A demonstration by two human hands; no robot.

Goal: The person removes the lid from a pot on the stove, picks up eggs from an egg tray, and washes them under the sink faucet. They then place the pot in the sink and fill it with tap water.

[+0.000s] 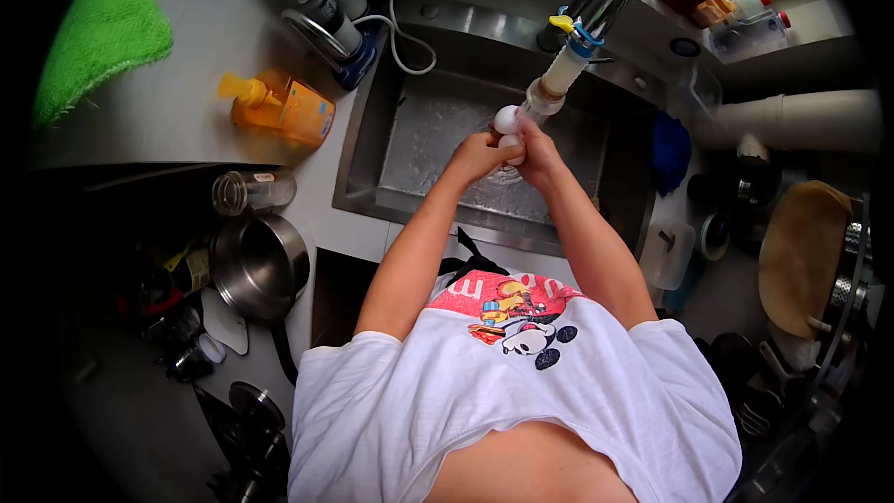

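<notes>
Under the faucet (610,0), both my hands are together over the metal sink (419,130). They hold two white, rounded things that look like eggs: an upper egg (507,118) and a lower egg (510,143) just below it. My left hand (477,156) is closed around them from the left, its thumb across the lower one. From the right, my right hand (540,155) closes on the same pair, fingers near the faucet's pale filter nozzle (562,73). The fingers partly hide both eggs, so I cannot tell exactly which hand bears which.
An orange pump bottle (284,112) and a green cloth (107,33) are on the left counter. Nearer me on that side are a glass jar (251,192) and a steel pot (261,265). A blue cloth (669,151) hangs at the sink's right edge, beside a round wooden board (803,256).
</notes>
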